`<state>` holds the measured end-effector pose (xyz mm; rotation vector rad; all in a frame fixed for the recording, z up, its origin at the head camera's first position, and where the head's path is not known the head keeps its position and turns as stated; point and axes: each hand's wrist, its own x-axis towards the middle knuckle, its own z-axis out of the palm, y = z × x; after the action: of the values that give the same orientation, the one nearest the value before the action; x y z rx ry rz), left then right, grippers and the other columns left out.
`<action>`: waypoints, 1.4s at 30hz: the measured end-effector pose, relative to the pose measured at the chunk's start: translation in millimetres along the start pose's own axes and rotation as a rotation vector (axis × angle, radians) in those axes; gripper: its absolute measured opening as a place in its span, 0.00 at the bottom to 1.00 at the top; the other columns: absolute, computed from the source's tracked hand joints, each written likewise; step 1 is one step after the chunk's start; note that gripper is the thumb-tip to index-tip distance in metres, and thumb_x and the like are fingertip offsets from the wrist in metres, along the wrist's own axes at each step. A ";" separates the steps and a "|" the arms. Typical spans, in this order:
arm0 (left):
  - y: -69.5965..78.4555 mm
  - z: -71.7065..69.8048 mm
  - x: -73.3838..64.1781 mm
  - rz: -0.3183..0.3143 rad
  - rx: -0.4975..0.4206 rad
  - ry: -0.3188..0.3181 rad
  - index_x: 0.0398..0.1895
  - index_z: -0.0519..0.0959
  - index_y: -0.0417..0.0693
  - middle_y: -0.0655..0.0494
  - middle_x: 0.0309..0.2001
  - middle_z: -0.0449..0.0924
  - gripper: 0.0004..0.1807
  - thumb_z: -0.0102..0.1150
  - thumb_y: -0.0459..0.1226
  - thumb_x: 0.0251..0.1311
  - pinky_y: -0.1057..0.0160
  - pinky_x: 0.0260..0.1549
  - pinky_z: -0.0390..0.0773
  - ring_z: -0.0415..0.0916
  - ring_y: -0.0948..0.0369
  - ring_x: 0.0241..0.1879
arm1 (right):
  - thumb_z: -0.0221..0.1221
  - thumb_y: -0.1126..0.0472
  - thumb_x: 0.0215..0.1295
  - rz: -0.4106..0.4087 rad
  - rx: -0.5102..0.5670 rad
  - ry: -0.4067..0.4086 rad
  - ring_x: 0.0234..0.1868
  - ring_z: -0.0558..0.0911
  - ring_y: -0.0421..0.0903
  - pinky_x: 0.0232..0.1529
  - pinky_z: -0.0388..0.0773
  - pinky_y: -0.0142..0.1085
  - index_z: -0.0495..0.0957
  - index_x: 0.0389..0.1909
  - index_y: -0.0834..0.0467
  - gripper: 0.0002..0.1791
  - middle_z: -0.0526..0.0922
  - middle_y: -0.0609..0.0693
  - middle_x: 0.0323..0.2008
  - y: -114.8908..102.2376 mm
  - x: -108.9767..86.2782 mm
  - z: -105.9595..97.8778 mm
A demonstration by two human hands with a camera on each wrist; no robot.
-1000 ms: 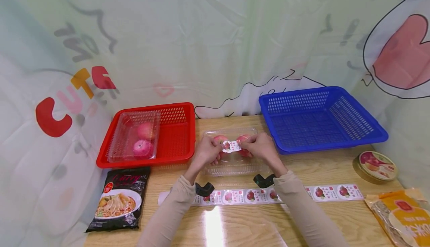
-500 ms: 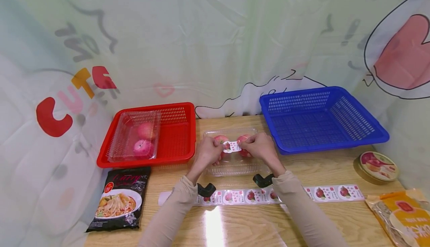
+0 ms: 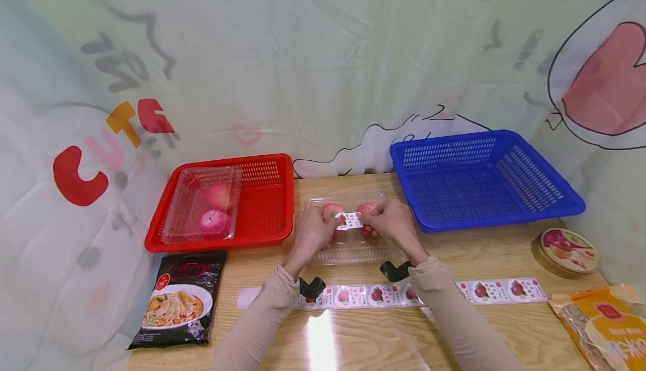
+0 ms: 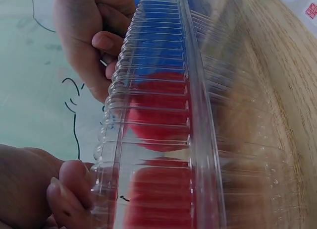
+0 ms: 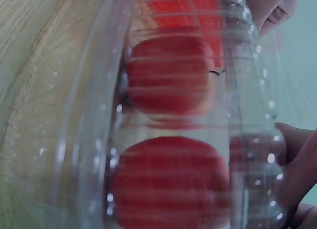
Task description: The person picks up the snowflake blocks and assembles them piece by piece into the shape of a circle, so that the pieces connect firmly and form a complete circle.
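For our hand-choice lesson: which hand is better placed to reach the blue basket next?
Probably the right hand: nearer the blue basket than the left hand, though both pinch the label.

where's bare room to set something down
Bare: the blue basket; the red basket beside its boxed apples; tabletop between the sleeves, nearer than the label strip. Crowded: over the clear container, where left hand and right hand hold a label.

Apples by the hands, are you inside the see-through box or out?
Inside. Both wrist views show red apples through the ribbed side of the clear plastic box.
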<state>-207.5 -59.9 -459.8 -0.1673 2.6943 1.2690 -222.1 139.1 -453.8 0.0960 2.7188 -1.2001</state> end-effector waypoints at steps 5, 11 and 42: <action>0.7 2.2 -0.3 0.022 0.026 0.035 0.15 0.77 0.49 0.55 0.13 0.75 0.24 0.71 0.44 0.69 0.69 0.09 0.67 0.75 0.59 0.11 | 0.71 0.50 0.62 0.011 -0.015 0.001 0.19 0.79 0.39 0.24 0.67 0.33 0.88 0.24 0.58 0.15 0.84 0.45 0.16 0.4 1.3 -0.1; 0.2 2.7 0.2 0.050 0.031 0.053 0.15 0.76 0.49 0.54 0.13 0.75 0.23 0.71 0.43 0.68 0.69 0.10 0.67 0.76 0.59 0.11 | 0.72 0.51 0.61 0.016 -0.020 0.010 0.18 0.81 0.38 0.23 0.67 0.33 0.90 0.26 0.59 0.15 0.85 0.45 0.16 -0.2 2.1 -0.2; -54.1 -8.2 -68.7 0.261 -0.115 0.445 0.20 0.80 0.48 0.64 0.13 0.67 0.17 0.66 0.40 0.70 0.67 0.18 0.62 0.64 0.68 0.15 | 0.49 0.34 0.80 0.139 0.500 0.071 0.18 0.77 0.37 0.20 0.72 0.31 0.84 0.40 0.63 0.34 0.83 0.41 0.21 76.3 -67.8 -53.2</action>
<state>-131.7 -98.2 -482.4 -0.1263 3.0956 1.6325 -152.6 230.4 -462.0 0.3866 2.3525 -1.8273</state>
